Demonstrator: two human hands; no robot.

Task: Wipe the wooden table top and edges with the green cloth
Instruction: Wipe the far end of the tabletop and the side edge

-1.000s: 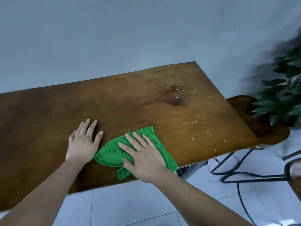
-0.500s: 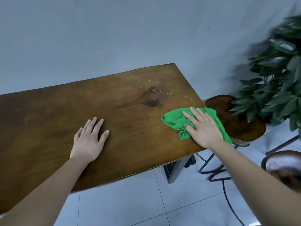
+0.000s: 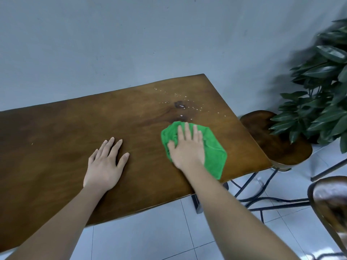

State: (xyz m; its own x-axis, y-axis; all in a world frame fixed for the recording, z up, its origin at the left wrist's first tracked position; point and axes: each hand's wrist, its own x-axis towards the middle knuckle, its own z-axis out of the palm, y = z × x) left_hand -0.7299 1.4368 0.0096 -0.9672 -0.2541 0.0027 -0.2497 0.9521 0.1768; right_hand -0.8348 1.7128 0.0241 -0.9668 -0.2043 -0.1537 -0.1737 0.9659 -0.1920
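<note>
Green cloth [image 3: 214, 152] lies bunched on the wooden table [image 3: 65, 139] near its right end, pinned under the right hand [image 3: 187, 149], fingers spread flat; left hand [image 3: 105, 166] rests open-palmed beside it.

A plain grey-blue wall [image 3: 131, 44] fills the upper half of the view, matt and bare apart from a few faint marks; below it the floor [image 3: 150, 239] is laid with pale glossy tiles and thin dark grout lines; at the right a leafy dark-green plant [image 3: 323, 94] stands against the wall; just beside it sits a round wooden stool [image 3: 277, 143] on thin black metal legs; another dark wooden seat [image 3: 332, 203] shows at the lower right edge, blurred; the light is soft and even.
</note>
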